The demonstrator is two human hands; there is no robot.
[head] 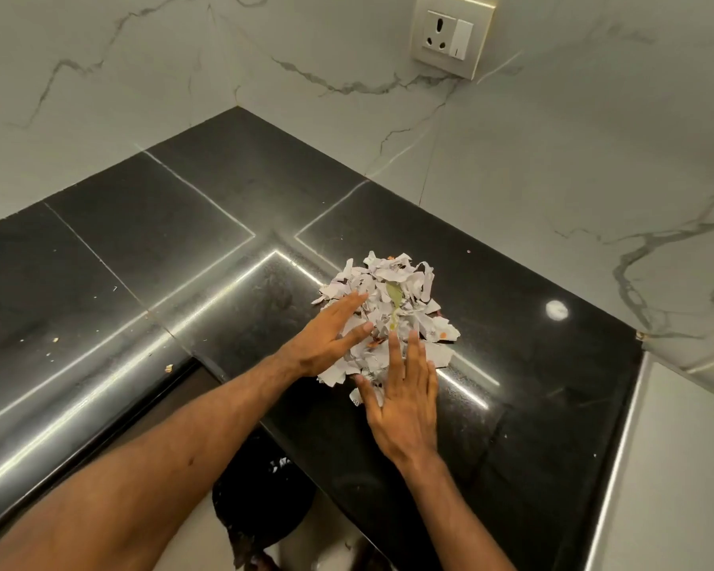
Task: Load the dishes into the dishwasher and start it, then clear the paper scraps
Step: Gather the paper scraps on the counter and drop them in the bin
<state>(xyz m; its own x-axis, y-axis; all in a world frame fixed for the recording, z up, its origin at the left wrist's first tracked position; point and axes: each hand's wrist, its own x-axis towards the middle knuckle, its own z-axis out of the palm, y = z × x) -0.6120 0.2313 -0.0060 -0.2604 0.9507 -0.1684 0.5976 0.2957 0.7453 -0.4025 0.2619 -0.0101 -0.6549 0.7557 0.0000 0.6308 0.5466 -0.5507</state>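
My left hand (326,337) reaches in from the near left, palm down, fingers straight and close together, pointing to the far right. My right hand (405,405) lies flat just beside it, fingers straight, pointing away. Both forearms are bare.

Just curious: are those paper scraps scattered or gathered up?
Gathered: the paper scraps lie in one heap on the counter.

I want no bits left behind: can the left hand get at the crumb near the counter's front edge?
Probably yes. The crumb lies on bare counter left of the left hand, nothing between them; that hand only rests open on the paper scraps.
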